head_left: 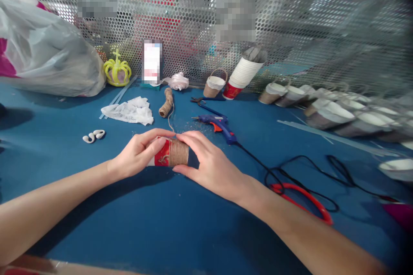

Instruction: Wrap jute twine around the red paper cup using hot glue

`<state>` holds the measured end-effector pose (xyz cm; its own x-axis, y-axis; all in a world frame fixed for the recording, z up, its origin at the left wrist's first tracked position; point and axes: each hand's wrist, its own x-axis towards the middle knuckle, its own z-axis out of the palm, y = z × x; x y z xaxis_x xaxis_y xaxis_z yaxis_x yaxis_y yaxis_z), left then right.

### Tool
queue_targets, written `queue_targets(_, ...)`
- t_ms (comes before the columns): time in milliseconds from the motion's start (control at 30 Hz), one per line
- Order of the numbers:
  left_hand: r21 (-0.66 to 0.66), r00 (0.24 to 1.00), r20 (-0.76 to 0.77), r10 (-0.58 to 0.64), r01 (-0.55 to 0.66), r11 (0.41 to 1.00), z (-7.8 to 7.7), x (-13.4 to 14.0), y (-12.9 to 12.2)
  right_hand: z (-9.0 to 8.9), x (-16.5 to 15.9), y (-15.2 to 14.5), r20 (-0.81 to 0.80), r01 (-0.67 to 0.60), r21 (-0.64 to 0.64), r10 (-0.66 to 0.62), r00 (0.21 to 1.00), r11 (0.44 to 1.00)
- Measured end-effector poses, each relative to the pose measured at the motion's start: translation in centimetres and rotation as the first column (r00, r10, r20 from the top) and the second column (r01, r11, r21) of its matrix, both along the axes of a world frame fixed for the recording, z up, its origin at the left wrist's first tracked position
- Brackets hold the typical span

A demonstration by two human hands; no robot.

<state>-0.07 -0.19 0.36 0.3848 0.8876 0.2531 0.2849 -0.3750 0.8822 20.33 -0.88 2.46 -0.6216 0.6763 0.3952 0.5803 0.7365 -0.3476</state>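
Observation:
Between my hands lies a red and white paper cup [162, 157] on its side, its right part wound with rows of jute twine [179, 153]. My left hand [142, 153] is closed around the cup's left end, thumb across the red print. With fingers on top and thumb below, my right hand [209, 161] grips the twine-wrapped end. A strand runs from the cup up to a twine roll [166, 103] just beyond. To the right of the roll, a blue glue gun [217, 125] lies on its side, its nozzle pointing left.
Behind stand pliers [206, 102], a small twine basket [214, 87] and stacked paper cups [242, 74]. Several wrapped baskets [329, 114] line the right side. A black cable [258, 162] and red ring [306, 200] lie near my right forearm. A plastic bag [48, 51] bulges at left.

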Motion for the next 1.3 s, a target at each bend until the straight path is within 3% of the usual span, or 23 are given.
queue_targets(400,0.065,0.985,-0.112,0.131,-0.125,0.990,-0.2,0.4,-0.1,-0.9,-0.1,-0.1,-0.020,-0.007,-0.025,0.006,1.000,1.000)
queue_targets(500,0.063,0.983,-0.142,0.113,-0.105,0.992,-0.4,0.3,-0.1,0.2,0.9,1.1,-0.031,0.120,-0.079,-0.123,0.992,0.990)
queue_targets(567,0.081,0.981,-0.172,0.089,-0.076,0.994,-0.6,0.2,-0.1,1.0,2.3,2.8,0.000,0.337,-0.130,-0.340,0.940,0.933)
queue_targets(633,0.105,0.978,-0.195,0.078,-0.058,0.993,-0.6,0.2,-0.1,1.5,4.0,4.7,0.184,0.585,-0.145,-0.559,0.808,0.798)
queue_targets(700,0.123,0.976,-0.204,0.074,-0.050,0.991,-0.6,0.2,-0.1,1.3,5.8,6.5,0.248,0.665,-0.135,-0.624,0.741,0.735)
queue_targets(800,0.128,0.976,-0.206,0.070,-0.044,0.991,-0.5,0.3,0.0,0.1,7.5,8.1,0.298,0.705,-0.191,-0.644,0.704,0.682)
queue_targets(933,0.140,0.971,-0.216,0.105,-0.076,0.987,-0.6,0.3,0.1,-0.9,7.7,8.4,0.250,0.718,-0.272,-0.674,0.695,0.640)
queue_targets(1067,0.178,0.966,-0.231,0.115,-0.074,0.981,-0.7,0.2,0.0,0.6,6.9,7.1,0.120,0.658,-0.407,-0.677,0.726,0.633)
queue_targets(1167,0.253,0.960,-0.249,0.126,-0.061,0.965,-0.8,0.0,-0.1,2.8,5.9,5.1,-0.009,0.497,-0.546,-0.598,0.802,0.675)
queue_targets(1233,0.330,0.956,-0.260,0.134,-0.043,0.943,-0.7,0.0,0.0,4.0,5.2,3.6,-0.134,0.276,-0.719,-0.517,0.845,0.637)
queue_targets(1300,0.396,0.953,-0.271,0.135,-0.017,0.918,-0.7,0.0,0.1,4.6,4.4,2.1,-0.115,0.234,-0.741,-0.463,0.879,0.630)
